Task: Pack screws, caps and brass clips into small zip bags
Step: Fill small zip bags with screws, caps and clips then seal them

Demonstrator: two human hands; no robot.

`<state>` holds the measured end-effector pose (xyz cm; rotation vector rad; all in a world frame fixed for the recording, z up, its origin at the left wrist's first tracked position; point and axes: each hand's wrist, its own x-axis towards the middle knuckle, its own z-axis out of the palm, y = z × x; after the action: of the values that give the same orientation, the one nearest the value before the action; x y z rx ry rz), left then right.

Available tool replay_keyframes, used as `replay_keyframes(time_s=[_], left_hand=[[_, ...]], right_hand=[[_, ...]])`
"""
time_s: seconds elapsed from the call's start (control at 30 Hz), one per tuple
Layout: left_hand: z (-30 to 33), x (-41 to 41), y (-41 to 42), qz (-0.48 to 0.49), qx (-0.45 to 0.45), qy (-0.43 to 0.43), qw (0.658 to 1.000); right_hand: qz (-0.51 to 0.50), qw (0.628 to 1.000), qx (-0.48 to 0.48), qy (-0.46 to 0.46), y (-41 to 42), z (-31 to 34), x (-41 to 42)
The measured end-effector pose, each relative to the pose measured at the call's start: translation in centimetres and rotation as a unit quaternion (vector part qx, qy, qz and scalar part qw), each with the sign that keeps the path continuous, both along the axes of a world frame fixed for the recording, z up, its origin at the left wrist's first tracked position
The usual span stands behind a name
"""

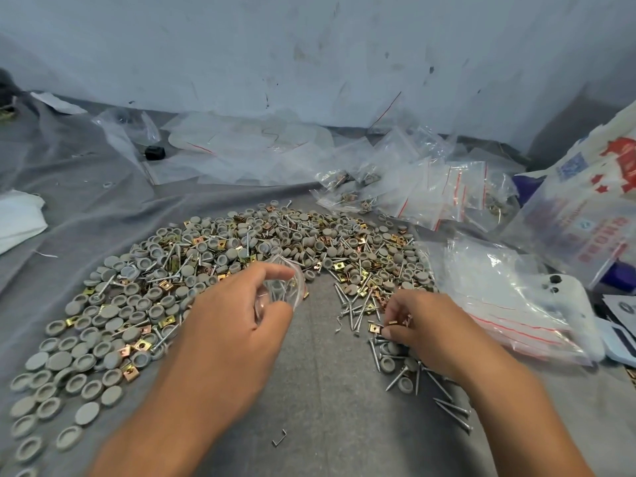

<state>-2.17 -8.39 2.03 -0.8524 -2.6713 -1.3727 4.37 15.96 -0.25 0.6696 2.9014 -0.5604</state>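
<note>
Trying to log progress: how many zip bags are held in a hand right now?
1: the zip bag in the left hand, over the pile's near edge. The right hand pinches a brass clip, no bag.

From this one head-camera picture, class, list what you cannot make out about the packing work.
- Contents of the small zip bag: head view, blurred, and the left hand wraps round it.
- What the right hand pinches: its curled fingers hide it.
- Print on the large printed bag: cut by the right edge, too small.
</note>
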Motion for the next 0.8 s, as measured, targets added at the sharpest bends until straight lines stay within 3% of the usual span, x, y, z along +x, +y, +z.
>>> replay_keyframes(time_s=[0.2, 0.33, 0.43, 0.53, 0.6, 0.73, 0.8], left_hand=[[-0.4, 0.2, 0.1, -0.020, -0.031, -0.004, 0.999], [-0.5, 0.3, 0.0, -0.029, -0.055, -0.010, 0.998], [-0.8, 0.4, 0.0, -0.022, -0.072, 0.010, 0.997], [-1.1, 0.5, 0.3, -0.025, -0.077, 0.030, 0.996], [-1.1, 0.5, 0.5, -0.028, -0.082, 0.029, 0.996], [-1.1, 0.6, 0.7, -0.025, -0.088, 0.038, 0.995], [-1.1, 0.6, 0.8, -0.023, -0.083, 0.035, 0.996]], right_hand=[[-0.020, 0.999, 0.020, 0.036, -0.3, 0.1, -0.3], [-0.026, 0.991, -0.049, 0.125, 0.2, 0.4, -0.2], [0.011, 0.940, -0.164, 0.299, -1.5, 1.8, -0.5], [0.113, 0.878, -0.238, 0.398, -4.5, 2.9, -0.5], [0.158, 0.861, -0.247, 0.416, -6.1, 3.0, -0.4], [0.208, 0.880, -0.158, 0.397, -7.3, 2.4, -0.8], [0.194, 0.880, -0.176, 0.397, -7.4, 2.3, -0.9]])
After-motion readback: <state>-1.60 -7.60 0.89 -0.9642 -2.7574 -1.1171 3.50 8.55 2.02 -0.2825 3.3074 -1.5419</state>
